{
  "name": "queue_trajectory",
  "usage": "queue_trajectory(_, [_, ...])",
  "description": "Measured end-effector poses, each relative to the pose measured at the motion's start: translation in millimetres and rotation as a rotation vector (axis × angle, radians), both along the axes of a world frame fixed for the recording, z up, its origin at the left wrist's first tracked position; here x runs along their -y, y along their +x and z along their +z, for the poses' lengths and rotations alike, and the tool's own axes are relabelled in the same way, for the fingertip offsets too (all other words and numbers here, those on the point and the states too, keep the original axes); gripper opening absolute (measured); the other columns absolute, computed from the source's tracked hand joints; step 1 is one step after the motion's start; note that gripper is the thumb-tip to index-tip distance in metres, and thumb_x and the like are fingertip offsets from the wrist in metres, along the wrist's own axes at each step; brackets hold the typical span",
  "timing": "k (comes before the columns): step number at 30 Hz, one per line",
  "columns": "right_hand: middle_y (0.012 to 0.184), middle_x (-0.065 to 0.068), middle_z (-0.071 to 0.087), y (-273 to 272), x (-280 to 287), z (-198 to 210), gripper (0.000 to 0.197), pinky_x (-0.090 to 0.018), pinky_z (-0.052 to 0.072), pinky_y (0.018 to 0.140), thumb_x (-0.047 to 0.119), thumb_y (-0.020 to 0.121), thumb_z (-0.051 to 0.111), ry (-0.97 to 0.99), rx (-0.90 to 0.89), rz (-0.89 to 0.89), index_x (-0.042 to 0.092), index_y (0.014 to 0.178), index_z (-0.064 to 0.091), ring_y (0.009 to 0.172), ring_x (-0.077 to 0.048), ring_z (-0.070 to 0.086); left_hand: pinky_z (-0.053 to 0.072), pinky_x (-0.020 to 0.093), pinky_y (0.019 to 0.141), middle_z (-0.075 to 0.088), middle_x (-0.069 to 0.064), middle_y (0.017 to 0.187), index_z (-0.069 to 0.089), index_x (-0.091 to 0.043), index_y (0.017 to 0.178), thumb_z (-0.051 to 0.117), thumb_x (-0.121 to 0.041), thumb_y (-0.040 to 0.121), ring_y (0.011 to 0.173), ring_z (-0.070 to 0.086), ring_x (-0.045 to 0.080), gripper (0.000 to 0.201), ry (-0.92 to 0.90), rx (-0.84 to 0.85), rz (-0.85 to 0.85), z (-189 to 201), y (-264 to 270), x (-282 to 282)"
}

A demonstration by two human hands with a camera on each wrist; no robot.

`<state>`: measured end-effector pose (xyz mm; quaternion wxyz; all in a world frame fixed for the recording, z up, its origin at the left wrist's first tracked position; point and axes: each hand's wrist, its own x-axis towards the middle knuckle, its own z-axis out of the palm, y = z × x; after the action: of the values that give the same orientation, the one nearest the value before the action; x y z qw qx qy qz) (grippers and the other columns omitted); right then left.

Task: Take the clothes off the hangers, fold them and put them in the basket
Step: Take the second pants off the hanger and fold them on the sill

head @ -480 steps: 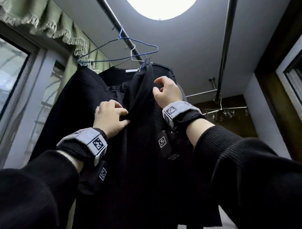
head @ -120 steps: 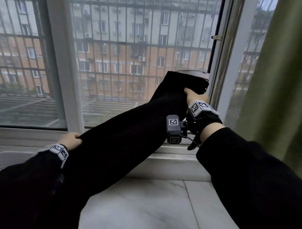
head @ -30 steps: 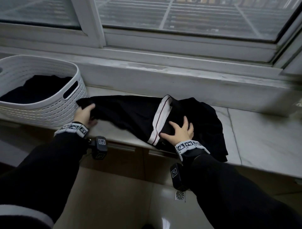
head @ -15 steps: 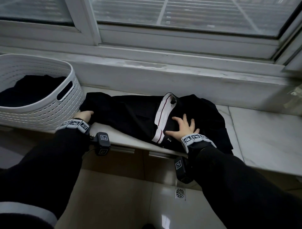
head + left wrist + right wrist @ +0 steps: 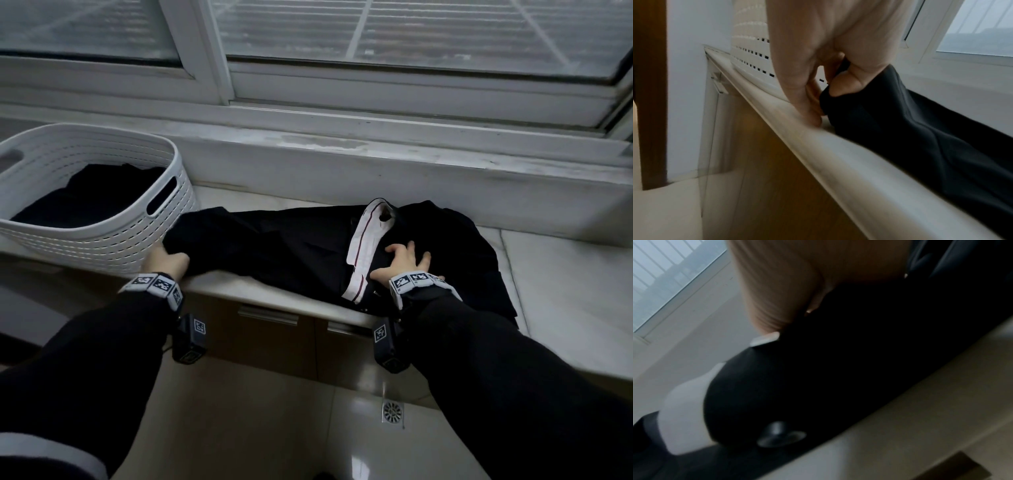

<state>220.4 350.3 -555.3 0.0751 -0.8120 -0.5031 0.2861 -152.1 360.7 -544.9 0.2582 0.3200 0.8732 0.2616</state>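
Black trousers (image 5: 291, 246) with a white waistband lining (image 5: 364, 246) lie folded across the marble counter (image 5: 561, 274). My left hand (image 5: 168, 262) grips their left end beside the basket; the left wrist view shows the thumb and fingers pinching the dark cloth (image 5: 900, 129). My right hand (image 5: 404, 263) lies flat with spread fingers on the trousers just right of the waistband. In the right wrist view the palm (image 5: 787, 288) presses on the dark fabric (image 5: 838, 369). A white slatted basket (image 5: 113, 246) at the left holds folded black clothes (image 5: 85, 198).
The counter runs along a window sill (image 5: 342, 137) and window frame (image 5: 212, 68). Below it are wooden cabinet fronts (image 5: 267, 339) with metal handles. The tiled floor has a drain (image 5: 392, 411). Bare counter lies to the right of the trousers.
My left hand has drawn the trouser end slightly left and toward the counter's front edge by the basket. My right hand has stayed flat on the trousers. The view shifted a little.
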Motion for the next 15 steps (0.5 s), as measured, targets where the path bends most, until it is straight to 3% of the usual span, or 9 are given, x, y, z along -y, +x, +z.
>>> queue_trajectory(3, [0.159, 0.007, 0.005, -5.2, -1.1, 0.8, 0.061, -0.065, 0.005, 0.112, 0.026, 0.071, 0.069, 0.012, -0.02, -0.026, 0.034, 0.126, 0.043, 0.147, -0.027, -0.006, 0.053, 0.028, 0.059, 0.061, 0.018, 0.108, 0.063, -0.003, 0.096, 0.059, -0.027, 0.066, 0.094, 0.057, 0.036, 0.038, 0.01, 0.196, -0.016, 10.6, 4.8, 3.7])
queue_trajectory(4, [0.159, 0.008, 0.005, -5.2, 0.0, 0.7, 0.061, -0.065, 0.005, 0.112, 0.025, 0.072, 0.069, 0.013, -0.022, -0.029, 0.034, 0.126, 0.043, 0.147, -0.026, -0.006, 0.053, 0.031, 0.059, 0.062, 0.014, 0.108, 0.066, -0.007, 0.096, 0.063, -0.035, 0.063, 0.094, 0.059, 0.034, 0.043, -0.001, 0.266, -0.011, 10.5, 2.3, 1.0])
queue_trajectory(5, [0.159, 0.008, 0.005, -4.2, 1.2, -0.1, 0.061, -0.064, 0.004, 0.112, 0.025, 0.072, 0.068, 0.012, -0.023, -0.03, 0.034, 0.126, 0.043, 0.147, -0.025, -0.007, 0.054, 0.036, 0.07, 0.064, 0.013, 0.112, 0.068, -0.008, 0.101, 0.066, -0.042, 0.06, 0.099, 0.06, 0.034, 0.053, -0.009, 0.291, -0.029, 10.2, -1.9, -0.1])
queue_trajectory(7, [0.158, 0.009, 0.005, -0.7, 1.9, -1.0, 0.062, -0.064, 0.005, 0.112, 0.023, 0.071, 0.066, 0.005, -0.025, -0.02, 0.035, 0.127, 0.042, 0.147, -0.023, -0.007, 0.044, 0.038, 0.092, 0.062, 0.018, 0.121, 0.065, -0.001, 0.112, 0.065, -0.039, 0.073, 0.111, 0.057, 0.034, 0.055, -0.083, 0.169, -0.069, 14.1, -8.7, 2.4])
queue_trajectory(9, [0.158, 0.01, 0.006, 2.0, 1.9, -1.0, 0.063, -0.064, 0.007, 0.112, 0.022, 0.071, 0.065, -0.001, -0.028, -0.006, 0.036, 0.128, 0.042, 0.147, -0.023, -0.006, 0.042, 0.037, 0.092, 0.061, 0.023, 0.121, 0.061, 0.006, 0.114, 0.06, -0.024, 0.083, 0.111, 0.057, 0.037, 0.042, -0.113, 0.063, -0.012, 15.8, -17.3, 9.9])
queue_trajectory(13, [0.158, 0.009, 0.007, 3.6, 5.1, 0.7, 0.063, -0.065, 0.006, 0.111, 0.024, 0.071, 0.068, -0.01, -0.028, 0.011, 0.035, 0.128, 0.043, 0.147, -0.023, -0.005, 0.047, 0.037, 0.085, 0.062, 0.023, 0.105, 0.058, 0.008, 0.106, 0.066, -0.014, 0.078, 0.102, 0.061, 0.038, 0.037, -0.169, 0.027, -0.01, 10.8, -22.8, 19.1])
queue_trajectory(15, [0.158, 0.009, 0.007, 4.2, 6.4, 1.2, 0.062, -0.064, 0.006, 0.112, 0.024, 0.071, 0.068, -0.008, -0.021, 0.015, 0.035, 0.127, 0.043, 0.147, -0.023, -0.005, 0.05, 0.044, 0.091, 0.063, 0.025, 0.111, 0.056, 0.007, 0.11, 0.072, -0.021, 0.068, 0.101, 0.062, 0.039, 0.053, -0.138, 0.097, -0.008, -4.2, -31.3, 9.1])
